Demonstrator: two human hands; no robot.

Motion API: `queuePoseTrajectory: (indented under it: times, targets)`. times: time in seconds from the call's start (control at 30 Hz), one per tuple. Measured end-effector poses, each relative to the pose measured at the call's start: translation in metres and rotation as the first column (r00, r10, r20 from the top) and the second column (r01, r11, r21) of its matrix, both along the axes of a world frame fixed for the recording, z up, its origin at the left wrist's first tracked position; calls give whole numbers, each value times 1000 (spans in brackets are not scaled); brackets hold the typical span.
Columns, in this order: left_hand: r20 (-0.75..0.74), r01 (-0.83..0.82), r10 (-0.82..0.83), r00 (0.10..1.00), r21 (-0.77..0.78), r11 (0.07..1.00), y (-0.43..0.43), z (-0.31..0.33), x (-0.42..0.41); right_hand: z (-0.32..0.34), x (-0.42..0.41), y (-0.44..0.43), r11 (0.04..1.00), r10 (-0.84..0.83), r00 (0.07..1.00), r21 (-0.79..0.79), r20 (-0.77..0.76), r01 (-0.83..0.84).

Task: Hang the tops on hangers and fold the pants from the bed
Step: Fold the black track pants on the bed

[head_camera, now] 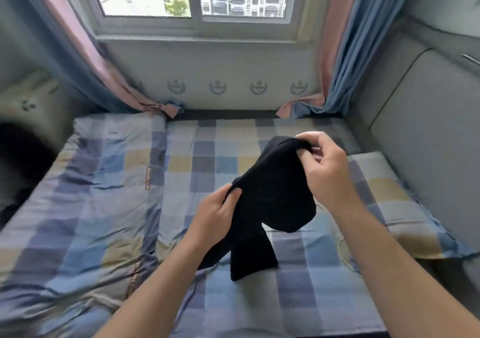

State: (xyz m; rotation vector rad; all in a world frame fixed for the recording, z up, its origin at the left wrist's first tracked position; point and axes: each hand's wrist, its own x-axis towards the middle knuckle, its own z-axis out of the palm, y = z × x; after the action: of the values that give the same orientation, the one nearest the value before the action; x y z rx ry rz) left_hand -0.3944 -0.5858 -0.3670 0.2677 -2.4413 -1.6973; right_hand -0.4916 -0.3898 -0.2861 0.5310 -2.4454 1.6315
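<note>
Your left hand (215, 213) and farther right hand (324, 166) pinch the limp black fabric garment (275, 192) — probably pants — its length slanting from right hand down to the blue-checked bed (233, 298)

Quilt (91, 195), pillow (405, 208) and a hanging black garment (272, 195) touch the bed (298, 298).
</note>
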Motion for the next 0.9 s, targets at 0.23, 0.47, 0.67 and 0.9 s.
queuePoseTrajectory:
  times: [0.23, 0.47, 0.67, 0.9]
  targets:
    - [164, -113, 90, 982, 137, 984, 39, -27, -7, -84, 18, 19, 907, 350, 771, 14, 532, -421]
    - [509, -392, 108, 854, 493, 776, 79, -79, -14, -192, 44, 44, 874, 267, 415, -37, 869, -485]
    - [710, -510, 166, 684, 304, 805, 77, -156, -3, -265, 25, 73, 911, 68, 390, 102, 918, -399]
    - [865, -552, 145, 480, 170, 817, 73, -304, 0, -390, 17, 82, 916, -85, 307, 196, 948, -350]
